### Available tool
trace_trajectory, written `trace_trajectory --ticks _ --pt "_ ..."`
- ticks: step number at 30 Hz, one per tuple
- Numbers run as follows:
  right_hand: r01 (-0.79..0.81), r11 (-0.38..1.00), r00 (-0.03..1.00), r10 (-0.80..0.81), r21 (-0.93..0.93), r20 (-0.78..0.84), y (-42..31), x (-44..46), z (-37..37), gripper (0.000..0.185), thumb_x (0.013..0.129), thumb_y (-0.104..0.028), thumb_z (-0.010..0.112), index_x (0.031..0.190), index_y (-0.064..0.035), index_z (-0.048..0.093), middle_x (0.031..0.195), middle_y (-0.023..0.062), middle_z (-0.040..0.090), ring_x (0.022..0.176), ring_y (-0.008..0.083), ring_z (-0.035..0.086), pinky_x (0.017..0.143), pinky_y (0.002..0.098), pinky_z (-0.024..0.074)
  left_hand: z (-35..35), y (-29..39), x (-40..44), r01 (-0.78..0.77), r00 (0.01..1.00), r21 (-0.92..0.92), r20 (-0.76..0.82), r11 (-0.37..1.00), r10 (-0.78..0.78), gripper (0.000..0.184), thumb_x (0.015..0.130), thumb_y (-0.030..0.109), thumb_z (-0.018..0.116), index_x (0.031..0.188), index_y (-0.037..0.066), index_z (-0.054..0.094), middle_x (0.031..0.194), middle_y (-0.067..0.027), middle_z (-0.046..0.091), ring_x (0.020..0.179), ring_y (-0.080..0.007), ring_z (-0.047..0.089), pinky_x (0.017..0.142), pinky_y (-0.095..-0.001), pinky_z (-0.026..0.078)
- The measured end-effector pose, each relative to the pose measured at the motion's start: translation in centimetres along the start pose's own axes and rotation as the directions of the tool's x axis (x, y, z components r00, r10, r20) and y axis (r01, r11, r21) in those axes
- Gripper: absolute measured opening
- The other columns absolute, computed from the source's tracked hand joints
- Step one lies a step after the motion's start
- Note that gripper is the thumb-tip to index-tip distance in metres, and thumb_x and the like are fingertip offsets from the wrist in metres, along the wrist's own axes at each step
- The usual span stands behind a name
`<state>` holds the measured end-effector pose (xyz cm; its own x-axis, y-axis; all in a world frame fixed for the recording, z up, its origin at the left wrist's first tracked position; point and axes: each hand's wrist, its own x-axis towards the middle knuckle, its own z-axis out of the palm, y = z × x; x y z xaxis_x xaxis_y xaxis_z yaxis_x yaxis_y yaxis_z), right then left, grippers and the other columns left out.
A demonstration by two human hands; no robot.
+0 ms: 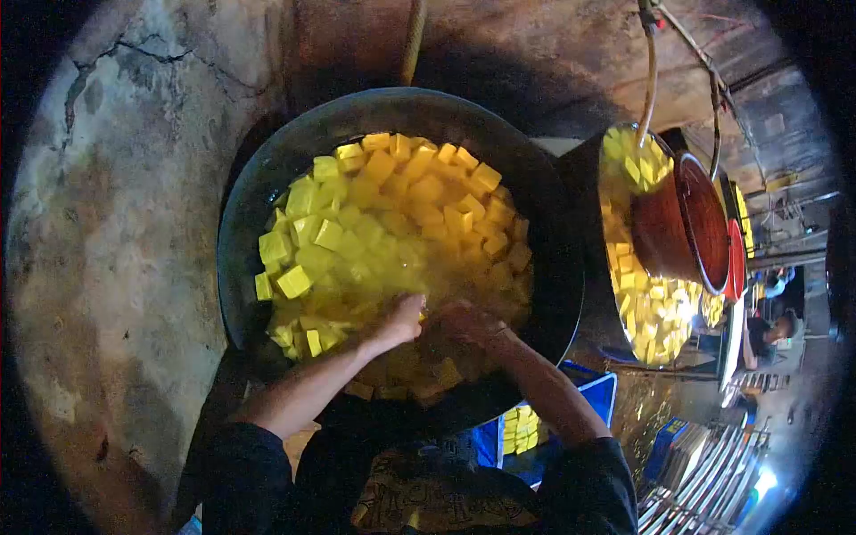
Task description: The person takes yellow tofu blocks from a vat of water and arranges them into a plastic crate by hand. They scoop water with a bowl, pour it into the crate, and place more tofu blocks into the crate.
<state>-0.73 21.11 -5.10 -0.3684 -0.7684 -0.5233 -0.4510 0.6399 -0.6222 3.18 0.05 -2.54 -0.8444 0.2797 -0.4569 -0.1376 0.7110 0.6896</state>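
A wide dark wok in front of me holds cloudy yellow liquid with many yellow blocks that look like tofu. My left hand is over the near middle of the wok, its fingers curled closed. A small yellow bit shows at its fingertips, too small to name. Close beside it, my right hand reaches down at the liquid. Its fingers are dim and blurred there, so their shape is hidden. Blocks float most thickly toward the far and left sides of the wok.
At the right stands a second vessel of yellow blocks, with a reddish-brown tub and a hose over it. A blue crate with yellow blocks sits low right. Stacked racks and a person are farther off. A cracked wall borders the left.
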Motion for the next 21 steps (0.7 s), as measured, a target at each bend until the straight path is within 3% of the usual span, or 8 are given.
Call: trace_trajectory --ticks 1,2,3,6,8,12,17,21 --pt "0.104 0.947 0.994 -0.111 -0.303 -0.007 -0.5 -0.8 -3.0 0.042 0.079 -0.018 0.060 0.120 -0.0096 0.056 0.110 0.0136 0.061 0.100 0.0276 0.057 0.090 0.0376 0.0438 -2.0 0.6 0.0 0.066 0.991 -0.127 0.120 0.990 -0.051 0.064 0.073 0.003 0.068 0.130 0.001 0.039 0.128 -0.0196 0.045 0.117 -0.0311 0.044 0.100 -0.0392 0.038" --pt "0.157 0.881 0.985 -0.170 -0.446 0.011 -1.0 -0.4 -5.3 0.044 0.078 -0.019 0.061 0.120 -0.0106 0.055 0.107 0.0135 0.062 0.097 0.0286 0.058 0.089 0.0375 0.0441 0.2 -0.7 0.6 -0.216 0.856 -0.072 -0.494 0.974 0.154 0.028 0.074 0.001 0.062 0.100 -0.007 0.054 0.096 -0.0263 0.059 0.091 -0.0366 0.058 0.077 -0.0445 0.046" --pt "0.203 0.791 0.973 -0.229 -0.577 0.028 -1.4 -0.1 -7.6 0.046 0.076 -0.021 0.063 0.121 -0.0116 0.055 0.105 0.0133 0.063 0.095 0.0295 0.058 0.088 0.0374 0.0443 -4.4 0.4 1.0 -0.004 0.970 -0.220 -0.237 0.976 -0.050 0.032 0.071 0.000 0.063 0.101 -0.007 0.054 0.100 -0.0256 0.058 0.096 -0.0366 0.056 0.082 -0.0460 0.043" --pt "-0.055 0.902 0.991 -0.003 -0.427 -0.134 -1.9 3.8 -14.2 0.045 0.072 -0.025 0.066 0.114 -0.0110 0.057 0.105 0.0130 0.062 0.096 0.0302 0.059 0.082 0.0400 0.0465 -6.9 -0.8 2.9 0.142 0.975 0.048 -0.179 0.989 -0.131 0.039 0.087 0.014 0.056 0.122 0.001 0.046 0.118 -0.0171 0.052 0.109 -0.0269 0.050 0.092 -0.0393 0.042" --pt "-0.178 0.929 0.973 0.117 -0.325 -0.197 -2.9 5.6 -16.5 0.044 0.070 -0.026 0.068 0.110 -0.0107 0.058 0.105 0.0128 0.062 0.096 0.0305 0.059 0.080 0.0413 0.0476 -1.8 -6.1 8.2 -0.049 0.660 0.065 -0.747 0.997 0.081 0.031 0.074 0.003 0.060 0.104 -0.004 0.055 0.104 -0.0254 0.057 0.102 -0.0377 0.052 0.091 -0.0461 0.039" --pt "-0.406 0.846 0.766 0.109 -0.346 -0.634 -4.6 9.7 -16.7 0.034 0.070 -0.032 0.068 0.094 -0.0084 0.061 0.090 0.0120 0.063 0.080 0.0315 0.062 0.072 0.0426 0.0486 -3.3 -6.1 9.1 -0.090 0.753 -0.368 -0.633 0.925 -0.179 0.032 0.080 0.009 0.057 0.109 -0.002 0.054 0.108 -0.0229 0.057 0.107 -0.0348 0.050 0.095 -0.0427 0.038" --pt "-0.518 0.728 0.759 0.148 -0.450 -0.634 0.0 15.1 -13.9 0.040 0.075 -0.039 0.065 0.097 -0.0059 0.061 0.094 0.0117 0.062 0.083 0.0277 0.060 0.071 0.0421 0.0481 -6.6 -6.1 8.3 -0.015 0.707 -0.514 -0.613 0.858 -0.354 0.036 0.084 0.017 0.058 0.115 0.000 0.053 0.110 -0.0188 0.057 0.104 -0.0304 0.053 0.093 -0.0385 0.040" --pt "-0.104 0.870 0.979 0.005 -0.482 -0.203 0.9 11.2 -19.0 0.039 0.082 -0.039 0.059 0.096 -0.0027 0.061 0.083 0.0093 0.063 0.068 0.0231 0.058 0.069 0.0367 0.0484 -9.7 -6.2 6.0 -0.129 0.821 -0.394 -0.557 0.910 -0.125 0.040 0.082 0.019 0.064 0.116 0.002 0.053 0.110 -0.0141 0.058 0.102 -0.0258 0.054 0.090 -0.0353 0.042"
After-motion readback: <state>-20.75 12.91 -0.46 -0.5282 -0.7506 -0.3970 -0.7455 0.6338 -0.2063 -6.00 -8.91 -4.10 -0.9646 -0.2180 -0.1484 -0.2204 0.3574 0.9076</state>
